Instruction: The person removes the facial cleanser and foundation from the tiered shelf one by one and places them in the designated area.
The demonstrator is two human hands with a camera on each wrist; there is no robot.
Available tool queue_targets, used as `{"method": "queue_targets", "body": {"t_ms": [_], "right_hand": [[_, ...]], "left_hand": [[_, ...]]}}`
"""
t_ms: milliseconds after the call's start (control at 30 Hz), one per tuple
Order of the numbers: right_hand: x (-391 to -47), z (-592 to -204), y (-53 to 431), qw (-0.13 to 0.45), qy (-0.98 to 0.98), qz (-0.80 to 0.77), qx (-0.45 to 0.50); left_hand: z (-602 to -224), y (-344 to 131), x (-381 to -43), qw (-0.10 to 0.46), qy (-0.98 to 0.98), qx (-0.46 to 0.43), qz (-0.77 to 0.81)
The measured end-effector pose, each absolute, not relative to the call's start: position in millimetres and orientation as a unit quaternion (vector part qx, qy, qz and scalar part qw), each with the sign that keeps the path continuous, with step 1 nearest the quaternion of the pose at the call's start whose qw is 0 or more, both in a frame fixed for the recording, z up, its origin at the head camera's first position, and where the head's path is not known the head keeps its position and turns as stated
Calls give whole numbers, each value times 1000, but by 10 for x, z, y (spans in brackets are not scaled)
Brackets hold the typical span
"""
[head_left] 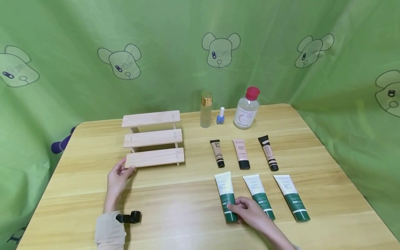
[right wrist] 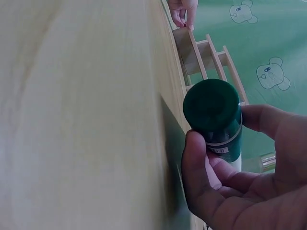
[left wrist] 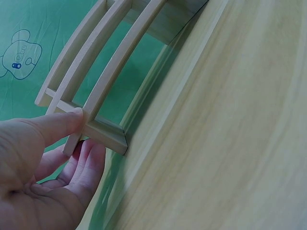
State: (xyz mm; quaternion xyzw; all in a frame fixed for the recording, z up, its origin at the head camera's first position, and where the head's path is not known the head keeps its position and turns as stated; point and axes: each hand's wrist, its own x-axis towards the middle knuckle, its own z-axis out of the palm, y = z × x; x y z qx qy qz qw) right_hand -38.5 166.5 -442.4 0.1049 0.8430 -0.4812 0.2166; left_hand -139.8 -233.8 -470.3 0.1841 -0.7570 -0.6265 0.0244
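Note:
A three-tier wooden display rack (head_left: 154, 157) stands at the table's left. My left hand (head_left: 117, 180) pinches the left end of its lowest step, thumb on top and fingers beneath, as the left wrist view shows. On the other side, my right hand (head_left: 251, 212) holds a white-and-green squeeze tube (head_left: 224, 184) by its green lower part. In the right wrist view the tube's round green cap (right wrist: 211, 105) faces the camera, between thumb and fingers. Two similar tubes lie to its right, a middle one (head_left: 256, 184) partly behind my right hand and an outer one (head_left: 293, 199).
Behind the tubes lie a beige tube (head_left: 217, 151), a pink BB cream tube (head_left: 240, 151) and a dark-capped tube (head_left: 267, 152). Farther back stand a gold-capped bottle (head_left: 206, 113), a blue nail polish bottle (head_left: 220, 119) and a red-capped bottle (head_left: 246, 113). Green curtains (head_left: 175, 69) surround the table.

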Motion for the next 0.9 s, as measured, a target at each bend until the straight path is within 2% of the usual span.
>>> {"method": "queue_targets", "body": {"t_ms": [233, 900], "right_hand": [[-346, -4434, 1657, 223, 847, -468, 119], [-328, -4436, 1606, 187, 879, -415, 141]], "left_hand": [[-4691, -2340, -1382, 12, -756, 189, -626], [-4690, -2326, -1408, 28, -758, 195, -622]]}}
